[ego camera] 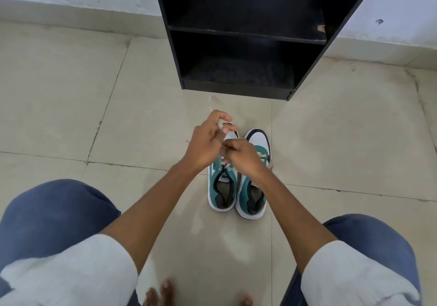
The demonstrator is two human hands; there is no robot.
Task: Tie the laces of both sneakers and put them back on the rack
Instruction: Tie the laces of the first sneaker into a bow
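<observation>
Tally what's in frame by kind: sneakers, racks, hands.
Sneakers: 2, a left sneaker and a right sneaker, side by side on the floor
Racks: 1, the black rack
Hands: 2, left hand and right hand, both working the left sneaker's laces
Total: 5

Soft even daylight, wide-angle edge distortion

Only 1 readable mark: black label on the white tongue (225,177) of the left sneaker (218,193), w/ white block letters, seen upside down from the near side; reads approx. "PUMA", blurry, so not 100% sure. Right sneaker (251,196): tongue label hidden under the wrist, no text legible. No nos. or signs on the black rack (246,35), floor or wall.
</observation>
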